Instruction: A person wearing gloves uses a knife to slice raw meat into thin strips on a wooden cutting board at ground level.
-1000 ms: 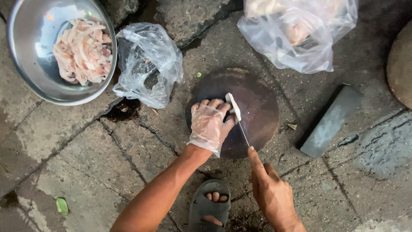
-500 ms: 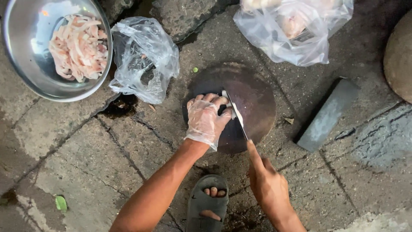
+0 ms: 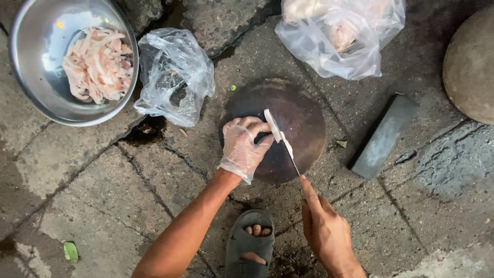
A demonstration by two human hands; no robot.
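Observation:
A dark round chopping block (image 3: 301,116) lies on the stone ground. My left hand (image 3: 243,145), in a thin clear glove, presses down on something on the block's left side; what is under it is hidden. My right hand (image 3: 325,231) is bare and grips a knife (image 3: 280,140), forefinger stretched along the spine. The pale blade lies across the block right beside my left fingertips.
A steel bowl (image 3: 31,98) of pale pink meat strips sits top left. A crumpled clear bag (image 3: 175,74) lies beside it, a fuller bag (image 3: 339,36) top centre. A grey whetstone (image 3: 385,136) lies right of the block, a round stone (image 3: 471,64) far right, my sandalled foot (image 3: 249,244) below.
My two hands and the knife stay on the block with only small shifts; the blade sits about where it was beside my left fingers.

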